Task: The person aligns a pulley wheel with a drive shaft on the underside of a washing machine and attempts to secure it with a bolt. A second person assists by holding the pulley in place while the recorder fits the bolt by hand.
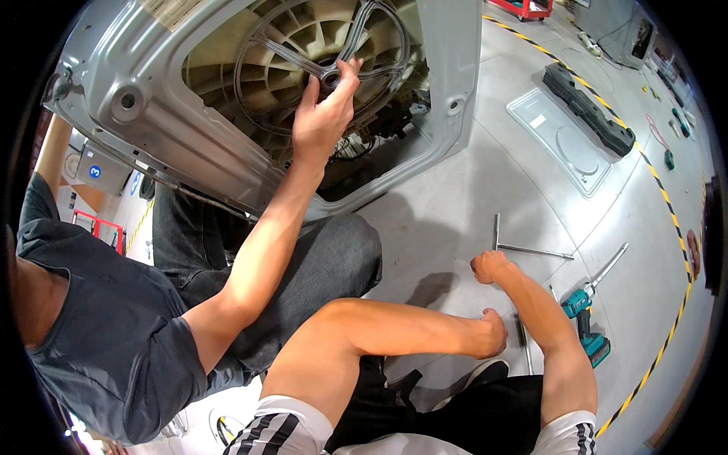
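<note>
My left hand (489, 334) is closed over the floor, its arm stretched across to the right; whatever it may hold is hidden. My right hand (491, 268), curled closed a little farther away, is next to a silver T-handle wrench (535, 251) lying on the floor. Its palm side is out of sight. A thin black-and-silver tool (522, 334) lies beside my left hand. To the left, a co-worker's hand (326, 114) grips the hub of a spoked pulley wheel (284, 51) inside the open back of a grey washing machine housing (227, 163).
A teal cordless drill (582, 307) with a long socket lies right of my right forearm. Farther off are a grey cover panel (565, 136) and a black elongated case (588, 110). Yellow-black floor tape (654, 171) curves along the right. The co-worker's bent knee (345, 250) is close by.
</note>
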The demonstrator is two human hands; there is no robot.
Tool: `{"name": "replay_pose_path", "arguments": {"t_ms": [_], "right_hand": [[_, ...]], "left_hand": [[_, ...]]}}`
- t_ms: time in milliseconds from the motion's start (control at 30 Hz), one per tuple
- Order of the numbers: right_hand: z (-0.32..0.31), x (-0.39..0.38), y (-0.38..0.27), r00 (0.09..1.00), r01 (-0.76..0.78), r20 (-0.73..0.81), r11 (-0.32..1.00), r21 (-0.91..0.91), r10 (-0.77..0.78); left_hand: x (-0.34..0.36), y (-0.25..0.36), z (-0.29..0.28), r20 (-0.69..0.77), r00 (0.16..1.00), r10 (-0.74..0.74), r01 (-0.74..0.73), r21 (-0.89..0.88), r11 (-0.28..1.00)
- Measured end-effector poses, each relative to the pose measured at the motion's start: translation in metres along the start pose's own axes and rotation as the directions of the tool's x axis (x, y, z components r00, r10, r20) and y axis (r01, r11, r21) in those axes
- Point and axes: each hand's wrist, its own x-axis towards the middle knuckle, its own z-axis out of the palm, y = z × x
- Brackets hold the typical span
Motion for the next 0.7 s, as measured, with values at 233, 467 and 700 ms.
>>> {"name": "replay_pose_path", "arguments": {"t_ms": [233,467,700], "right_hand": [[-0.001,-0.001,0.0,1.0,-0.017,0.017,1.0,0.004,0.017],[-0.004,-0.003,-0.002,1.0,-0.015,0.016,1.0,-0.005,0.015],[-0.001,0.001,-0.002,1.0,0.001,0.0,1.0,-0.008,-0.001]], "left_hand": [[0.007,0.0,0.005,0.001,1.0,0.007,-0.007,0.004,1.0],[0.001,0.0,-0.001,0.043,0.999,0.007,-0.008,0.018,1.0],[-0.002,-0.001,-0.001,0.062,0.998,0.017,-0.018,0.02,1.0]]}}
